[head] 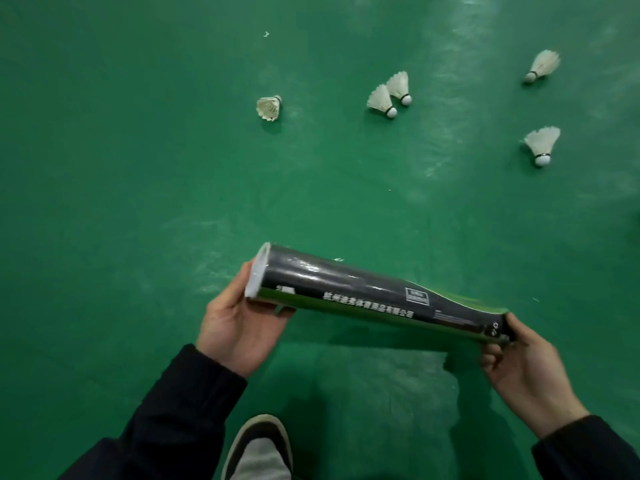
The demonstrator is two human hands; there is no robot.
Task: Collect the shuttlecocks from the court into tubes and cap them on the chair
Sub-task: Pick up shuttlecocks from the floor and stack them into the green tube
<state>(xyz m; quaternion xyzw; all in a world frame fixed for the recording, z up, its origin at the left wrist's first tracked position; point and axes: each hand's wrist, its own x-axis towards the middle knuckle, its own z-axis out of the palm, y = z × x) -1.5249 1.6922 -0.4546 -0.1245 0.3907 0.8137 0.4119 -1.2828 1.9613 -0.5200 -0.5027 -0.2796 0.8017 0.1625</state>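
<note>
Nearest, at the bottom edge, a dark shoe with a pale sole and a grey trouser cuff stands on the green court floor. Just above it, two dark sleeves reach forward. Between the hands lies the tube, black with a green band and white printed lettering, held nearly level and sloping slightly down to the right, clear of the floor. The left hand cups the tube's white-rimmed left end, thumb along the rim and fingers curled under it. The right hand grips the opposite end, fingers wrapped round the tube's far tip. Farther out, five white feather shuttlecocks lie on the floor, well apart from the tube: a lone shuttlecock on its side up the middle, a touching pair to its right, a near-right shuttlecock with its cork toward the camera, and a far-right shuttlecock beyond that
</note>
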